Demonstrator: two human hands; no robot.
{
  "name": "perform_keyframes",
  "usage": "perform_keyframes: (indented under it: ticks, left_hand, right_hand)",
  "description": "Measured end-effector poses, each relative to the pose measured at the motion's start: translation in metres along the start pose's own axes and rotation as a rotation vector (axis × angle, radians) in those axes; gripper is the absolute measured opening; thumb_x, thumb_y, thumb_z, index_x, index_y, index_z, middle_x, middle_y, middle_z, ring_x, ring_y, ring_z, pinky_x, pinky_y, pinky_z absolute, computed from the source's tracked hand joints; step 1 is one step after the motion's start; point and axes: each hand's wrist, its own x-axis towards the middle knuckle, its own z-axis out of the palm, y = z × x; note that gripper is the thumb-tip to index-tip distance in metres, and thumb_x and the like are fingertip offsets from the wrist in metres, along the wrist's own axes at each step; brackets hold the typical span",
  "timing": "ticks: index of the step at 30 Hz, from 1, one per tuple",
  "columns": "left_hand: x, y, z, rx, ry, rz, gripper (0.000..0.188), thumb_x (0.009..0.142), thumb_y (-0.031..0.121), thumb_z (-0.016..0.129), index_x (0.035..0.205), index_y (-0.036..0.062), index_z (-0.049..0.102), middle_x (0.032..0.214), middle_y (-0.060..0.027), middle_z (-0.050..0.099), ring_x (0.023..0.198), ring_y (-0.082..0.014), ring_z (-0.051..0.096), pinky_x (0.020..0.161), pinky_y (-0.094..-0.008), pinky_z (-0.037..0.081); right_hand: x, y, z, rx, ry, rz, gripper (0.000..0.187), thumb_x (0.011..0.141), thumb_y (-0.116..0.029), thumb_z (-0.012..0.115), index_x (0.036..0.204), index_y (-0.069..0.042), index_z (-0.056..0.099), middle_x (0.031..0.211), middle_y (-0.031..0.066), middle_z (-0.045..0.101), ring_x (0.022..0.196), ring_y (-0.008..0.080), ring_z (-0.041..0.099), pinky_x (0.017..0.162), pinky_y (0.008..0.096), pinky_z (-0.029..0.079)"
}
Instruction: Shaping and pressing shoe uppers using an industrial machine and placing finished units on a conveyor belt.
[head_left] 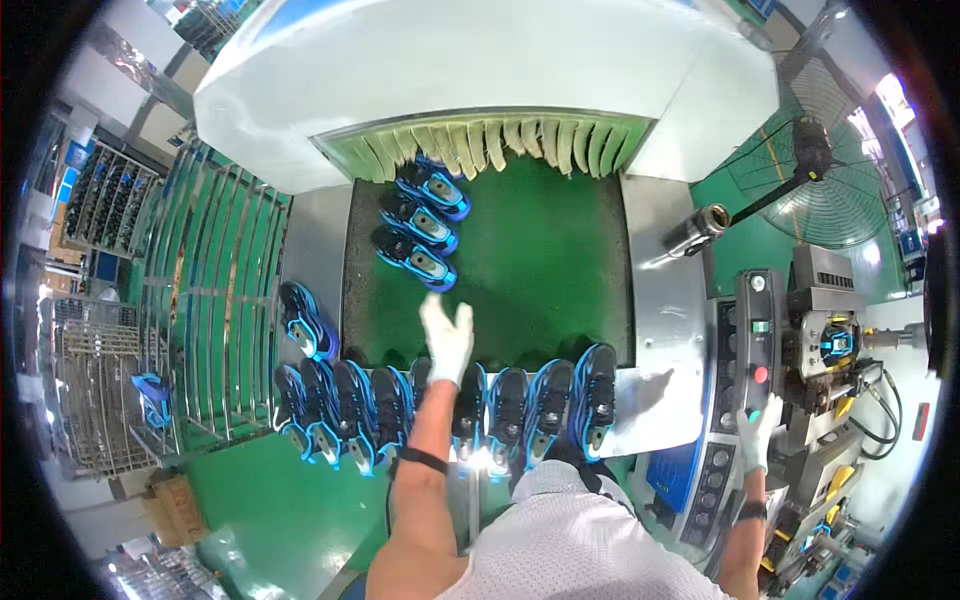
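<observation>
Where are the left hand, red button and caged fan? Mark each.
Left hand [447,338]: head view, white glove's middle.
Red button [761,374]: head view, round face.
Caged fan [812,150]: head view, dark middle.

Shoes [418,220] at eleven o'clock were black with bright blue edging; the belt [540,270], green; the curtain strips [495,142] at twelve, khaki. The left hand [447,338] and right hand [758,432] were white-gloved; the shirt [580,545] at five, dotted white.

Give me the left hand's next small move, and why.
Probably best to draw the left hand back to the row of shoes and take one: the hand looks open and empty, other shoes already lie on the green belt, and bare belt shows beside them.
</observation>
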Motion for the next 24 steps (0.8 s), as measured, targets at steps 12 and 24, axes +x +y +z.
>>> perform_keyframes:
  ticks: [12,24]
  left_hand:
    - [0.19,-0.128,-0.03,0.238,-0.135,0.236,0.03,0.094,0.031,0.067,0.112,0.0078,0.065,0.113,-0.0129,0.062,0.1,-0.0352,0.066,0.085,-0.0422,0.054]
    - [0.107,0.013,-0.032,-0.005,-0.439,0.185,0.023,0.1,0.02,0.051,0.104,0.0016,0.065,0.087,-0.0151,0.061,0.078,-0.0289,0.063,0.072,-0.0385,0.05]
  right_hand:
    - [-0.104,-0.179,-0.037,0.23,-0.527,0.326,0.075,0.088,-0.017,0.071,0.151,0.006,0.036,0.159,0.0239,0.036,0.149,0.0322,0.032,0.121,0.0392,0.025]
    - [-0.05,-0.393,-0.097,0.723,-0.54,-0.143,0.069,0.085,-0.017,0.075,0.145,0.002,0.044,0.148,0.0254,0.047,0.14,0.0375,0.045,0.116,0.0455,0.035]
